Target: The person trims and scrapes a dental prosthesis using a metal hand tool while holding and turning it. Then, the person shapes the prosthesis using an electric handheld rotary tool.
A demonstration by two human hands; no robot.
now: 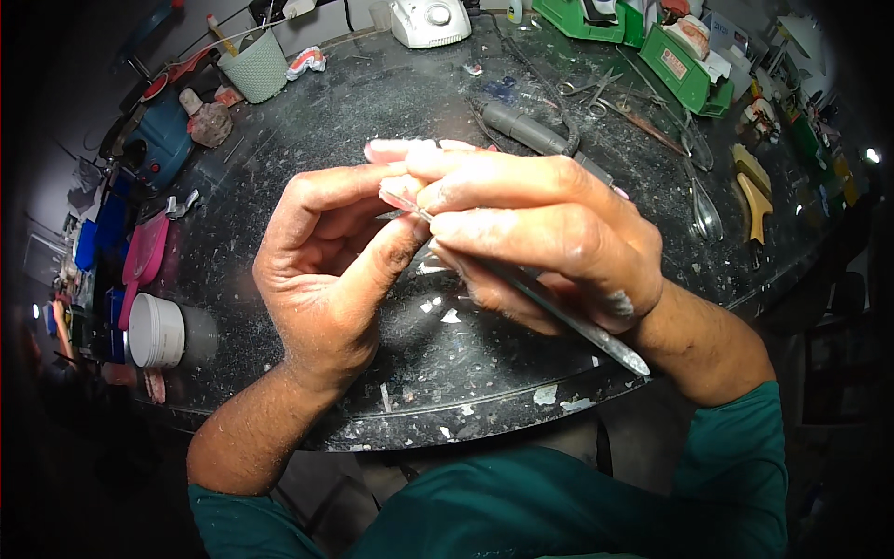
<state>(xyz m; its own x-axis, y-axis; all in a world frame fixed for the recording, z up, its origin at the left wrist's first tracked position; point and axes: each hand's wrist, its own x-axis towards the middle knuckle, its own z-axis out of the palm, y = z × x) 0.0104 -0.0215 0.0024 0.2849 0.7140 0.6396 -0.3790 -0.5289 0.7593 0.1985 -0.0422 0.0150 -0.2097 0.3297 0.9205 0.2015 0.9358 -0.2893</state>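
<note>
At the centre, my left hand (321, 261) is closed on a small pink and whitish piece (399, 194), pinched at the fingertips and partly hidden. My right hand (559, 233) is closed around a long slim metal tool (601, 340), whose tip meets the piece where the fingertips of both hands come together. Both forearms rise from the lower edge above the dark, dust-speckled worktop (447, 387). Behind my hands lies a grey cylindrical handpiece (521, 126) with a cord.
A white control box (430, 23) and green bins (678, 74) stand at the back. Scissors (596, 93), metal tools and a yellow-handled tool (752, 200) lie on the right. A pale-green cup (256, 74), blue device (163, 140), pink tray (140, 265) and white tub (154, 331) are on the left.
</note>
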